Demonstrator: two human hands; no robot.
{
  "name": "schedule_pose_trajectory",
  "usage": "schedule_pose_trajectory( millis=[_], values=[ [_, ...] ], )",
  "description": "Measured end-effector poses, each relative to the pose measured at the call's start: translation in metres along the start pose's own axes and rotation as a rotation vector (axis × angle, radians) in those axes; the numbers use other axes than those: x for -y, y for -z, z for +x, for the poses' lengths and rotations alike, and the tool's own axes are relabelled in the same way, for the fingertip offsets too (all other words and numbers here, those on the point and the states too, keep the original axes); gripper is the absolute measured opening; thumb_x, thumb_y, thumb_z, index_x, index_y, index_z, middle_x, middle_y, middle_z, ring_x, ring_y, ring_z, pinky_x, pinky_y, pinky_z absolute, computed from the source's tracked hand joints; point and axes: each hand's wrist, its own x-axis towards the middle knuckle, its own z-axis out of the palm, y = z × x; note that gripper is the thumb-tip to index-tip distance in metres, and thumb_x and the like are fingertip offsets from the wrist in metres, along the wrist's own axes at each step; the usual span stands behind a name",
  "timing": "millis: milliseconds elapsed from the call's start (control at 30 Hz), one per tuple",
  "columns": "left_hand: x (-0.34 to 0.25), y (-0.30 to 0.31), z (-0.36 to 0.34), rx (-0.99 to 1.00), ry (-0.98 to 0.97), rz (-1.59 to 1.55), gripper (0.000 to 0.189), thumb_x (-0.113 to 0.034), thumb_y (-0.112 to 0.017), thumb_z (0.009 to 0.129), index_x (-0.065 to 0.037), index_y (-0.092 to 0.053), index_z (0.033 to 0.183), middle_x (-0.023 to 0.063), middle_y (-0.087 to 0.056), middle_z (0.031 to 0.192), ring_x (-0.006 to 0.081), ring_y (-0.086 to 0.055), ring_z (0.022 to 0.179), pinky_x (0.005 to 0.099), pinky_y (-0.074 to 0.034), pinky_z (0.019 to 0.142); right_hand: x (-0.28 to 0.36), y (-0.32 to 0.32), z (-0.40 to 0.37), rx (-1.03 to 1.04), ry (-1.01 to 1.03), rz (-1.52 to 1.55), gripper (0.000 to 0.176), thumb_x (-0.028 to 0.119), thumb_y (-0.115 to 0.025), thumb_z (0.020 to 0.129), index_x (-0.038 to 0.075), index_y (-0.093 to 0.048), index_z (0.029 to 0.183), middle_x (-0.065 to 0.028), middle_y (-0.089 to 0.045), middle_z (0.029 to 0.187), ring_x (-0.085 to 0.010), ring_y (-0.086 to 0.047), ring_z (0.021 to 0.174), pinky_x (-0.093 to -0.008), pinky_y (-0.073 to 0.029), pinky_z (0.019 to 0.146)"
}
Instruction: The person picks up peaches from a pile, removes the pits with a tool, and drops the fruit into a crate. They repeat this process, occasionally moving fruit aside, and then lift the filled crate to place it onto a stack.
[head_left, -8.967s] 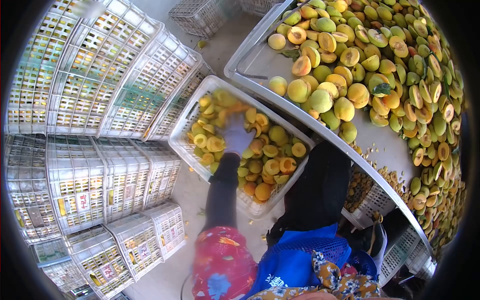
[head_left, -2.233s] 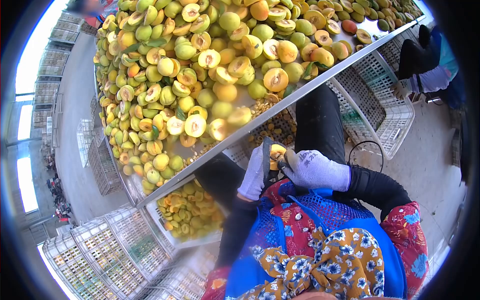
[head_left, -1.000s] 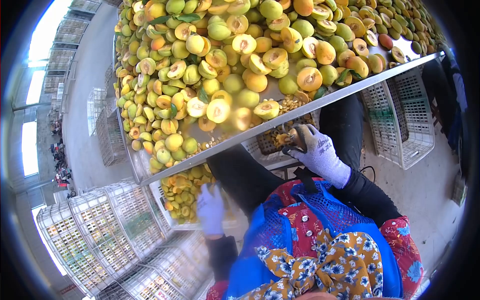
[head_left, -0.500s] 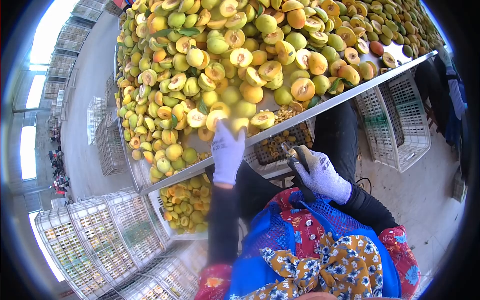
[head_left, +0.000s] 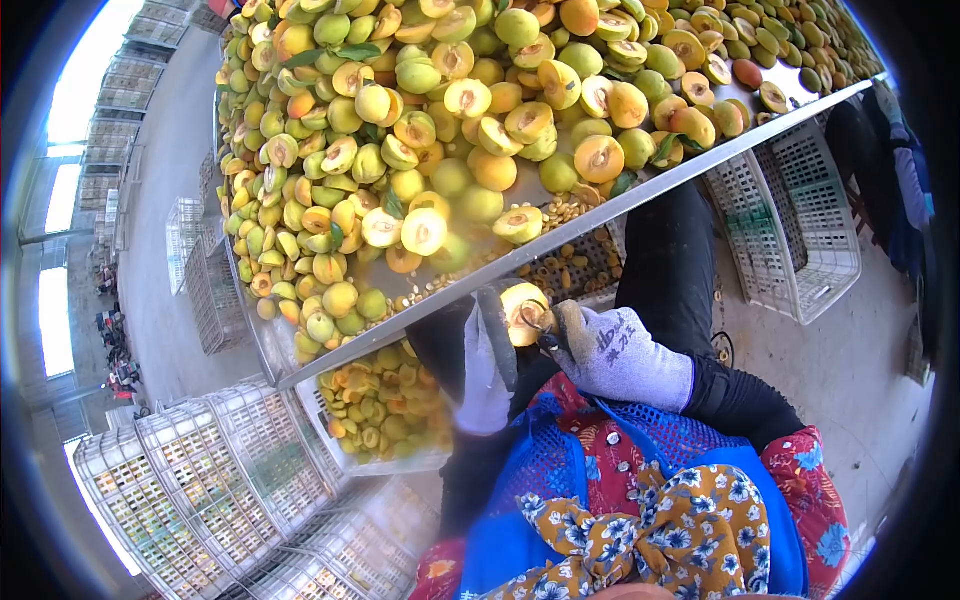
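My left hand (head_left: 487, 365), in a pale glove with a dark palm, grips a peach half (head_left: 522, 306) just in front of the table's near edge. The cut yellow face with its brown centre is turned toward my right hand (head_left: 615, 348). That hand, in a purple-grey glove with writing on the back, is closed around a small pitting tool (head_left: 545, 325); its metal tip is at the middle of the peach half. Most of the tool's handle is hidden by my fingers. Beyond my hands, a heap of halved peaches (head_left: 465, 98) covers the metal table.
The table's metal rim (head_left: 640, 198) runs diagonally ahead of me. Below it are a crate of peach halves (head_left: 345, 465) at left and a dark crate (head_left: 570, 270) holding pits. White crates (head_left: 815, 260) stand at right, stacked crates (head_left: 200, 480) at left. Another person (head_left: 900, 190) is at far right.
My left hand has come back from the heap, bringing a peach half toward me. My right hand has moved left, and the pitting tool now meets the fruit's cut face.
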Motion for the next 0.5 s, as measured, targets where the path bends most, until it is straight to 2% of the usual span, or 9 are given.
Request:
schedule_pose_trajectory(
  millis=[67, 100, 200, 233, 333, 367, 467, 500],
  values=[
    [0.007, -0.005, 0.000, -0.089, -0.025, 0.026, 0.040, -0.033, -0.041, 0.106, 0.002, -0.061, 0.109, 0.0091, -0.066, 0.097, 0.0140, -0.062, 0.086, 0.0265, -0.051, 0.077, -0.001, 0.000, -0.002, 0.080, -0.007, 0.041, 0.035, 0.021, -0.062, 0.090, -0.003, -0.047, 0.110, -0.0206, -0.061, 0.074, -0.0377, -0.063, 0.064, -0.0460, -0.047, 0.051],
    [0.017, -0.001, 0.004, -0.131, -0.249, 0.461, 0.036, -0.027, -0.041, 0.106, 0.001, -0.063, 0.104, 0.0114, -0.066, 0.093, 0.0174, -0.063, 0.084, 0.0297, -0.051, 0.077, -0.002, -0.001, -0.003, 0.075, 0.000, 0.067, 0.034, 0.023, -0.060, 0.091, -0.004, -0.047, 0.108, -0.0214, -0.061, 0.072, -0.0378, -0.064, 0.064, -0.0463, -0.048, 0.051],
    [0.022, -0.009, 0.002, -0.200, -0.329, 0.519, 0.031, -0.021, -0.041, 0.105, 0.001, -0.063, 0.104, 0.0138, -0.066, 0.092, 0.0209, -0.063, 0.083, 0.0335, -0.051, 0.077, -0.003, -0.002, -0.004, 0.079, -0.019, 0.176, 0.033, 0.026, -0.056, 0.094, -0.004, -0.046, 0.104, -0.0236, -0.060, 0.068, -0.0393, -0.064, 0.064, -0.0479, -0.049, 0.053],
    [0.026, -0.009, 0.002, -0.191, -0.326, 0.496, 0.029, -0.017, -0.041, 0.103, 0.001, -0.063, 0.105, 0.0167, -0.066, 0.092, 0.0252, -0.065, 0.084, 0.0367, -0.051, 0.078, -0.003, 0.001, -0.004, 0.093, -0.052, 0.233, 0.033, 0.026, -0.056, 0.095, -0.004, -0.046, 0.103, -0.0241, -0.060, 0.068, -0.0406, -0.064, 0.064, -0.0487, -0.049, 0.054],
    [0.020, -0.016, -0.003, -0.220, -0.288, 0.623, 0.029, -0.016, -0.040, 0.103, 0.002, -0.063, 0.105, 0.0172, -0.067, 0.094, 0.0284, -0.066, 0.085, 0.0371, -0.051, 0.078, -0.007, 0.001, -0.006, 0.104, -0.089, 0.288, 0.033, 0.026, -0.055, 0.095, -0.004, -0.045, 0.102, -0.0250, -0.060, 0.068, -0.0432, -0.063, 0.064, -0.0506, -0.049, 0.055],
    [0.027, -0.012, 0.000, -0.212, -0.315, 0.631, 0.029, -0.018, -0.041, 0.103, 0.003, -0.061, 0.107, 0.0192, -0.067, 0.097, 0.0317, -0.066, 0.087, 0.0375, -0.051, 0.078, -0.009, 0.000, -0.008, 0.105, -0.094, 0.287, 0.032, 0.027, -0.055, 0.096, -0.004, -0.045, 0.102, -0.0252, -0.060, 0.068, -0.0439, -0.063, 0.064, -0.0512, -0.049, 0.055],
    [0.049, 0.005, 0.007, -0.120, -0.462, 0.716, 0.029, -0.020, -0.044, 0.103, 0.004, -0.061, 0.106, 0.0182, -0.066, 0.100, 0.0264, -0.066, 0.090, 0.0352, -0.052, 0.079, -0.013, 0.004, -0.007, 0.100, -0.105, 0.208, 0.033, 0.027, -0.056, 0.095, -0.003, -0.045, 0.102, -0.0242, -0.059, 0.066, -0.0440, -0.062, 0.063, -0.0510, -0.048, 0.054],
    [0.031, -0.001, 0.005, 0.031, -0.313, 0.424, 0.029, -0.022, -0.045, 0.103, 0.003, -0.058, 0.113, 0.0163, -0.064, 0.105, 0.0234, -0.064, 0.095, 0.0339, -0.052, 0.081, -0.015, 0.001, -0.007, 0.014, -0.112, 0.230, 0.033, 0.028, -0.057, 0.095, -0.003, -0.045, 0.101, -0.0237, -0.059, 0.066, -0.0437, -0.062, 0.063, -0.0508, -0.048, 0.054]
  ],
)
